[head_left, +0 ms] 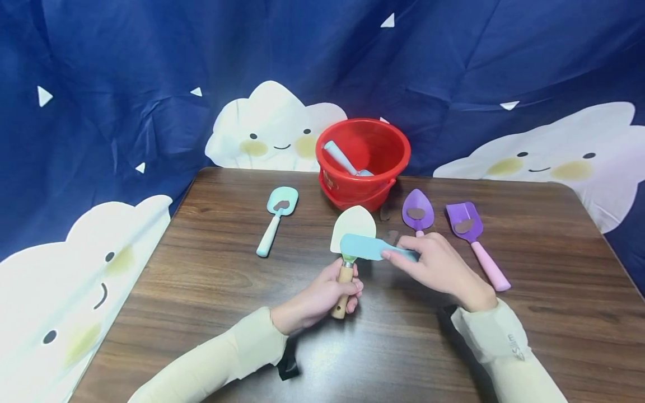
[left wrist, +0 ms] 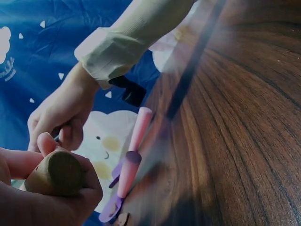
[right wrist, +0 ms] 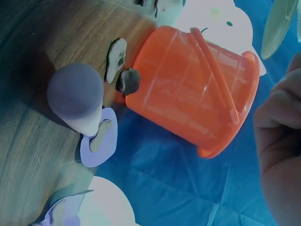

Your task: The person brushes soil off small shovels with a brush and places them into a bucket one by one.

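In the head view my left hand (head_left: 321, 295) grips the wooden handle (head_left: 340, 307) of a toy trowel with a cream blade (head_left: 354, 220), which points away from me. From the right, my right hand (head_left: 439, 262) pinches one end of a flat light-blue spatula (head_left: 364, 246). Its rounded far end overlaps the trowel's neck and lower blade in this view. The left wrist view shows the butt of the wooden handle (left wrist: 65, 173) inside curled fingers. A light-green blade (right wrist: 277, 26) shows at the right wrist view's top right.
Behind the trowel stands a red bucket (head_left: 353, 193) with a pale-handled tool (head_left: 340, 157) inside. A mint shovel (head_left: 269, 235) lies left. To the right lie a pointed purple shovel (head_left: 417, 198) and a square purple one with a pink handle (head_left: 486, 263); all three carry brown patches.
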`<state>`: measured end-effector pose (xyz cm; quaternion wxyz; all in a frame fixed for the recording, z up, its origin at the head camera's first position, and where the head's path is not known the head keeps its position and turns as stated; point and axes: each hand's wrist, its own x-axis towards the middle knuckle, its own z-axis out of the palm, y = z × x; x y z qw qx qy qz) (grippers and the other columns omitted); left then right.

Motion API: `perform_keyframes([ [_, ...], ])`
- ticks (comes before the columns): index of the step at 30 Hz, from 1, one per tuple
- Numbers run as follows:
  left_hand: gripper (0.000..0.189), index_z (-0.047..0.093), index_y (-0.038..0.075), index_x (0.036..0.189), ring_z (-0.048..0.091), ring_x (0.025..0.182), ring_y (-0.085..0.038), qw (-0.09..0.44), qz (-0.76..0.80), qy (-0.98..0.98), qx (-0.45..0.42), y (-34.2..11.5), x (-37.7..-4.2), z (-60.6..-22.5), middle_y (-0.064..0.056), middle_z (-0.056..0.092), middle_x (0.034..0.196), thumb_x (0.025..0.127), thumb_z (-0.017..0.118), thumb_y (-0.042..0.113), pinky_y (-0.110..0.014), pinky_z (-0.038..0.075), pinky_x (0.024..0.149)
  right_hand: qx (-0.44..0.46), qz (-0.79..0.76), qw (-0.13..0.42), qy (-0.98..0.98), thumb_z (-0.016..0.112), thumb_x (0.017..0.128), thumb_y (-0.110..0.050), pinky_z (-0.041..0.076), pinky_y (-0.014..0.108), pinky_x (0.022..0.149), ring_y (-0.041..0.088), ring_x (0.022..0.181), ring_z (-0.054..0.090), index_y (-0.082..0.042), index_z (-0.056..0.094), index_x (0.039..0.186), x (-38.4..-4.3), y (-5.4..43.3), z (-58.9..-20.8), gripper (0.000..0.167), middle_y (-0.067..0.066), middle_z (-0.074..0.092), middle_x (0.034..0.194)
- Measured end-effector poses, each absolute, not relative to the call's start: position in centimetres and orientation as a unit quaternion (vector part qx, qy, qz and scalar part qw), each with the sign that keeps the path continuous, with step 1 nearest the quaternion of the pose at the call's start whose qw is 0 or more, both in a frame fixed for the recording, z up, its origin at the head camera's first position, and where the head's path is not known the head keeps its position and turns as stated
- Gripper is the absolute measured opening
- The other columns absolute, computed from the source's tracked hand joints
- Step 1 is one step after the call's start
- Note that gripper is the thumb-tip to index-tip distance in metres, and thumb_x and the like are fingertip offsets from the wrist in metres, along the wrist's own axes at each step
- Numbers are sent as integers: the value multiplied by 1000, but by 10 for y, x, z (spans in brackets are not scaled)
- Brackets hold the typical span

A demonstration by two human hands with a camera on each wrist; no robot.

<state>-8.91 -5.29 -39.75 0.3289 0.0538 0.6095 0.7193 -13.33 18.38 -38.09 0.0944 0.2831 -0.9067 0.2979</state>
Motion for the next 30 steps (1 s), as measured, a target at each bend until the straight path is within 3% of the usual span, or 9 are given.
perform_keyframes([
  [15, 21, 33, 10, 98, 46, 52, -10, 366, 726, 580, 50, -52, -89, -397, -3, 47, 77, 90, 44, -5, -21, 44, 56, 281, 267, 133, -912, 74, 83, -29, 29, 18, 47, 1, 49, 32, -26, 57, 69, -142, 190, -383, 22, -15, 31, 53],
  [20, 20, 33, 9, 99, 47, 52, -10, 374, 723, 578, 57, -50, -86, -397, -3, 47, 77, 90, 43, -6, -21, 44, 56, 236, 257, 118, -930, 68, 88, -38, 31, 22, 45, 4, 44, 36, -23, 53, 65, -146, 191, -378, 32, -13, 34, 47],
  [30, 21, 32, 6, 102, 47, 52, -10, 380, 715, 582, 72, -48, -82, -398, -4, 48, 77, 91, 45, -7, -20, 42, 55, 177, 221, 130, -950, 62, 90, -45, 22, 27, 44, 12, 47, 26, -16, 40, 61, -156, 192, -369, 47, -4, 25, 49],
])
